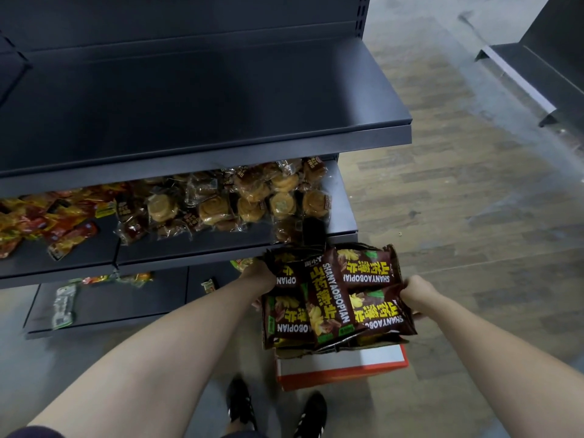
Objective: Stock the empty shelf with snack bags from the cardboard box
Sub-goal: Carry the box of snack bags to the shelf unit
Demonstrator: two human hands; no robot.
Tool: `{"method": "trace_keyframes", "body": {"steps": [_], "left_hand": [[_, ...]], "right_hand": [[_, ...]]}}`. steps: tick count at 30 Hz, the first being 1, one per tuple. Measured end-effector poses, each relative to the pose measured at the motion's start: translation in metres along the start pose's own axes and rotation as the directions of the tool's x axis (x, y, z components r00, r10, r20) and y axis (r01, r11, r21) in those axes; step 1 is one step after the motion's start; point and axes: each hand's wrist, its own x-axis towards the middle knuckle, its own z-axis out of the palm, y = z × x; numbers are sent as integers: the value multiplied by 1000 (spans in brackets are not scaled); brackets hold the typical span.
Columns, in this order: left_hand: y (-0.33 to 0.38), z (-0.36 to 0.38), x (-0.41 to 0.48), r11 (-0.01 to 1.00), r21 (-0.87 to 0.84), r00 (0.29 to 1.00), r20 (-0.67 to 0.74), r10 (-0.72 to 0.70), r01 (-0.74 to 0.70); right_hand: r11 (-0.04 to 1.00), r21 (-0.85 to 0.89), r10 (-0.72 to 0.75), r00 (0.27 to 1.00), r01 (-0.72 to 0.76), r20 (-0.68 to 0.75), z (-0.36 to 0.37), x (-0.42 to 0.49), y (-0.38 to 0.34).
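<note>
Over the white-and-orange cardboard box (341,366), my left hand (259,276) and right hand (414,294) grip a bundle of glossy brown snack bags (335,295) from opposite ends, squeezing inward so none slips loose. Beyond, the empty dark metal shelf (189,105) waits, its front edge above the bundle.

Cardboard box (341,366) mostly beneath the snack bags (335,295); fingertips of left hand (259,277) and right hand (414,293) behind them.

Snack bags (331,295) read "SHANYAOBOPIAN" (other characters seemingly Chinese).
</note>
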Motion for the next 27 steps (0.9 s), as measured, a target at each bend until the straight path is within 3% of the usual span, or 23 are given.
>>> {"method": "trace_keyframes", "body": {"steps": [10,15,18,21,23,27], "left_hand": [[17,3,2,997,55,993,-101,68,-63],[22,2,-4,992,109,969,-230,90,-66],[24,2,-9,976,198,926,-345,153,-88],[22,1,-13,930,272,854,-393,340,-246],[20,3,-16,889,310,838,-331,434,-338],[16,7,-18,839,355,856,-165,490,-412]], "right_hand": [[999,-9,41,999,-41,-8,-13,-4,1],[999,-36,34,999,-35,-29,-14,-6,2],[998,-69,-3,980,-11,-201,-15,-10,-1],[991,-40,-129,882,124,-454,-18,-23,-14],[967,-43,-241,851,251,-466,-17,-34,-30],[879,-77,-462,803,470,-376,-5,-61,-67]]}}
